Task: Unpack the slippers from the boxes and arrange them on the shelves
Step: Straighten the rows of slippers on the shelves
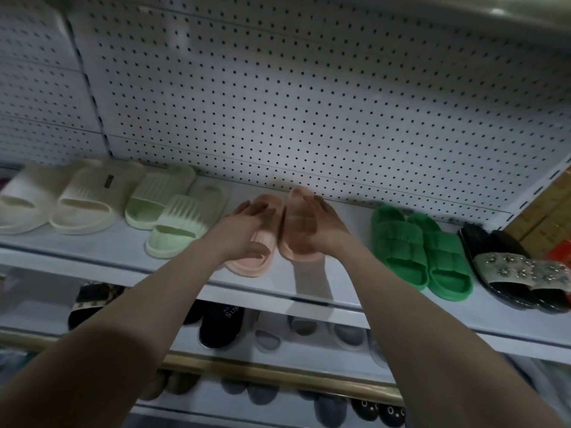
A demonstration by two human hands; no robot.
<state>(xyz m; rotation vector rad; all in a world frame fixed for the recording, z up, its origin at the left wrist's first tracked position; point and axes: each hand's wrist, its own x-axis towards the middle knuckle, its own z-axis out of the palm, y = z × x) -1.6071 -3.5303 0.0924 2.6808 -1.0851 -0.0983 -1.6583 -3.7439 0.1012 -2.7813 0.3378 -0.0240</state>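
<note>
The pair of pink slippers is located on the white shelf, near its middle, in front of a perforated back panel. The left pink slipper is lying flat on its sole, toe toward the shelf's front edge. It is covered by the left hand, whose fingers are stretched toward the heel while the thumb lies at the toe opening; whether a grip is closed on it cannot be told. The right pink slipper is tipped up on its edge, touching its partner near the toe, and is gripped by the right hand, fingers hooked over its upper edge and thumb across its face, though this area is blurred. On the same shelf, a cream pair and a pale green pair are set to the left, and a bright green pair and black studded sandals to the right. Dark and grey footwear is seen on the lower shelves.
</note>
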